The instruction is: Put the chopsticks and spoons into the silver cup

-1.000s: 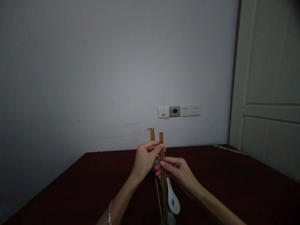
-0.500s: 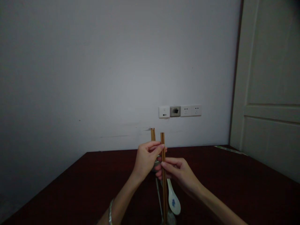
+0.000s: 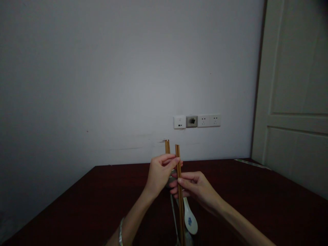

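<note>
My left hand (image 3: pixel 159 176) is closed around a bundle of utensils held upright above the dark red table (image 3: pixel 102 201). From it stand two brown chopsticks (image 3: pixel 167 147), and a white ceramic spoon with a blue mark (image 3: pixel 189 218) and a thin metal handle (image 3: pixel 174 215) hang below. My right hand (image 3: pixel 196 188) pinches a second pair of brown chopsticks (image 3: pixel 178 191) with thumb and fingers, right beside the left hand. A silver bangle (image 3: pixel 120 232) sits on my left wrist.
A pale wall rises behind the table, with a row of sockets and a switch (image 3: pixel 196 121). A white panelled door (image 3: pixel 297 102) stands at the right. A thin pale strip (image 3: pixel 251 163) lies at the table's far right corner.
My right hand has slid slightly down and to the right along its chopsticks. The left hand and its bundle have stayed in place.
</note>
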Demonstrator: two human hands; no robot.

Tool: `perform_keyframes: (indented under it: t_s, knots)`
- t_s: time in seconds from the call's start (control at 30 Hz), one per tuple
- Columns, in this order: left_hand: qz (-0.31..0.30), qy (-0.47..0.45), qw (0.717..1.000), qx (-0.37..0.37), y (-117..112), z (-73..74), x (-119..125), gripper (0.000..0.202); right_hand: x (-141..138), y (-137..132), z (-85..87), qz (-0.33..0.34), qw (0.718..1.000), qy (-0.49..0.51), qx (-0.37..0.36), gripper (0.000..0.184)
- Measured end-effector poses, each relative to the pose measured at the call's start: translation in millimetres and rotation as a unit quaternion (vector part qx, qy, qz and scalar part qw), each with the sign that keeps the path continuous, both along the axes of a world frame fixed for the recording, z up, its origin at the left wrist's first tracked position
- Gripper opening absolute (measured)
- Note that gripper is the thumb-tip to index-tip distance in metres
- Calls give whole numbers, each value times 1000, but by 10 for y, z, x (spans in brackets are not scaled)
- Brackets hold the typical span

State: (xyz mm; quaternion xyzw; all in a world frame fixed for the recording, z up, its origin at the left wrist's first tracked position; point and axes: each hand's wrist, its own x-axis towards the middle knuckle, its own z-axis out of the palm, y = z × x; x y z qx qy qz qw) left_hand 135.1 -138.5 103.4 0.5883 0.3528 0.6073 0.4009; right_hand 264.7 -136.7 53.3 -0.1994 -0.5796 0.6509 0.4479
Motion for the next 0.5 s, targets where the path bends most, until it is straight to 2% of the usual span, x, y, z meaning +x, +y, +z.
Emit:
perform_keyframes:
  t_s: [0.5]
  knots:
    - [-8, 18, 1000, 19, 16, -41, -6, 27, 7, -6, 17, -3, 1000, -11, 13, 34]
